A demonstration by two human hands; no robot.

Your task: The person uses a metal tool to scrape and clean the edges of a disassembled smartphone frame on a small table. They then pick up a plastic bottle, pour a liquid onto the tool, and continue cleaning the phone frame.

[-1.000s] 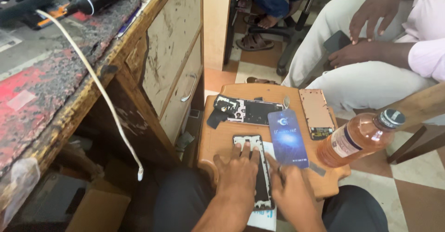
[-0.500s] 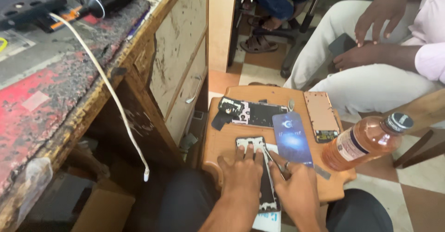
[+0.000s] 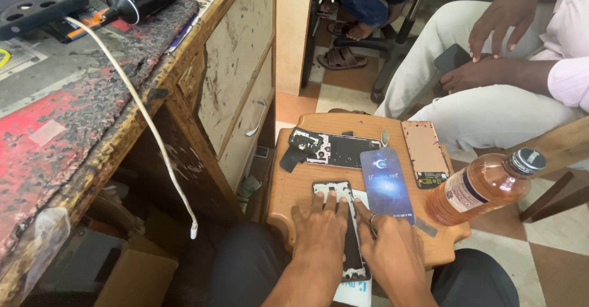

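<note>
Black and glassy, a stripped phone frame (image 3: 346,233) lies lengthwise on a small wooden board (image 3: 294,184) across the person's lap, and both hands press flat on it. The left hand (image 3: 320,230) lies with fingers spread and extended over the frame's left side, gripping nothing; the right hand (image 3: 392,252) rests open along the frame's right edge, a ring on one finger, its fingertips near the frame's top. Just right of the hands lies a blue phone screen panel (image 3: 386,184), its lower corner close to the right hand. Beyond the fingertips, a dark phone back with exposed parts (image 3: 331,148) lies crosswise, and a copper-coloured panel (image 3: 424,153) lies near the board's far right edge. An orange bottle (image 3: 481,187) leans on the board's right rim. Bare wood stays open on the board's left side. To the left stands a scarred worktop (image 3: 92,116), a white cable (image 3: 153,135) hanging off its edge. Another person's hands (image 3: 497,43) rest on pale trousers beyond.
</note>
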